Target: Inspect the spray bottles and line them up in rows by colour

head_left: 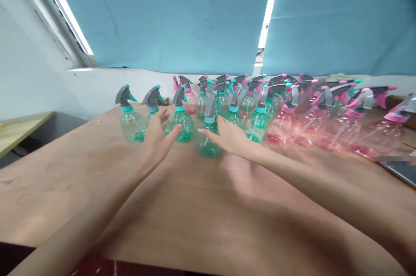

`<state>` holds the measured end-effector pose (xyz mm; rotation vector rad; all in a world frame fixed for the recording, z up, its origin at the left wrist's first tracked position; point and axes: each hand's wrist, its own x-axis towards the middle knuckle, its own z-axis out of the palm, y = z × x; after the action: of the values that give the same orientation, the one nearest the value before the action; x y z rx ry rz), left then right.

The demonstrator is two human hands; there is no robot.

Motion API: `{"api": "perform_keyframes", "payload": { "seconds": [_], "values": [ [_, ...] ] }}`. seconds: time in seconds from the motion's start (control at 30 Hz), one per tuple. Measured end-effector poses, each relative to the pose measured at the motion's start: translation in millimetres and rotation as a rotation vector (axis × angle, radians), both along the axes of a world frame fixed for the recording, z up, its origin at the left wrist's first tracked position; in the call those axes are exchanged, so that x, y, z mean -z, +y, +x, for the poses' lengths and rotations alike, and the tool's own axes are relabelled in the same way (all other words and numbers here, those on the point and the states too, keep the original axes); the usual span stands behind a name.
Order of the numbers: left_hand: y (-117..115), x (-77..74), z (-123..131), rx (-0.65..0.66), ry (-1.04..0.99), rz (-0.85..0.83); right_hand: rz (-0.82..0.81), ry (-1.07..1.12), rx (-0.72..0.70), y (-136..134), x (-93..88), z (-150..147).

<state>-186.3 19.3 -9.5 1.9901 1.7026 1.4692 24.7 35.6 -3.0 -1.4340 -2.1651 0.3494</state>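
My right hand (231, 137) is around a green spray bottle (210, 148) with a grey trigger head and teal collar; its thumb lies across the front and the other fingers are partly hidden at the far side. The bottle stands upright on the wooden table (182, 206). To the left, my left hand (158, 132) is open, thumb and fingers apart, holding nothing. It covers part of another green spray bottle (152, 103). Beside it on either side stand two more green spray bottles, one at the left (132, 122) and one near my thumb (184, 126).
Pink spray bottles (312, 126) stand in a row to the right, with more green and pink ones behind. A dark flat device (398, 172) lies at the right edge. Blue curtain (195, 20) covers the back; another wooden surface (24, 135) is at left.
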Motion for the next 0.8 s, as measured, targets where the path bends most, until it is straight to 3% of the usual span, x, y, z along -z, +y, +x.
{"api": "perform_keyframes", "payload": {
  "seconds": [0.3, 0.43, 0.63, 0.8],
  "values": [
    [-47.5, -26.0, 112.1, 0.417, 0.016, -0.247, 0.071, -0.057, -0.105, -62.6, 6.3, 63.4],
    [-50.1, -29.9, 153.8, 0.442, 0.042, -0.204, 0.127, -0.061, -0.152, -80.6, 11.6, 93.0],
    [-48.7, -23.9, 188.5, 0.583, -0.071, -0.182, 0.183, -0.039, -0.126, -94.6, 12.3, 121.5],
    [-46.1, -20.0, 190.9, 0.595, -0.126, -0.176, 0.146, 0.002, -0.200, -87.0, 25.8, 138.3]
  ]
}}
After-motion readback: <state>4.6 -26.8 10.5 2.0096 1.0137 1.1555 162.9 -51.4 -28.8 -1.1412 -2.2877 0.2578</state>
